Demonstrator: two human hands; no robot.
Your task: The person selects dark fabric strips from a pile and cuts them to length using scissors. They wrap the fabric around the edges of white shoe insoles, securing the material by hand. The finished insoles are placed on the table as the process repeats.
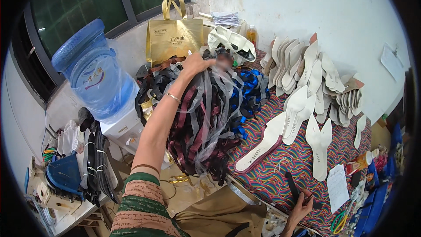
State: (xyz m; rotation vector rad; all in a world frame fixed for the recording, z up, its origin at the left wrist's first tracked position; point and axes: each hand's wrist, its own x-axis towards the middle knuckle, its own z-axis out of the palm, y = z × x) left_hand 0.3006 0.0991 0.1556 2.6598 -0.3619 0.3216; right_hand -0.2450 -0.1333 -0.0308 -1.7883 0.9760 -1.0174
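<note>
On the patterned table (280, 171), the left hand (196, 63) is reaching far forward, its fingers curling closed on the top of a heap of dark red, black and translucent straps (204, 123). Blue straps (247, 90) are lying just beside this heap. At the near edge, the right hand (302, 206) is pinching a black strip (294, 186) between thumb and fingers. White insoles (302, 105) are spreading across the table's right half, near a gold bag (174, 37) and a water jug (94, 77).
</note>
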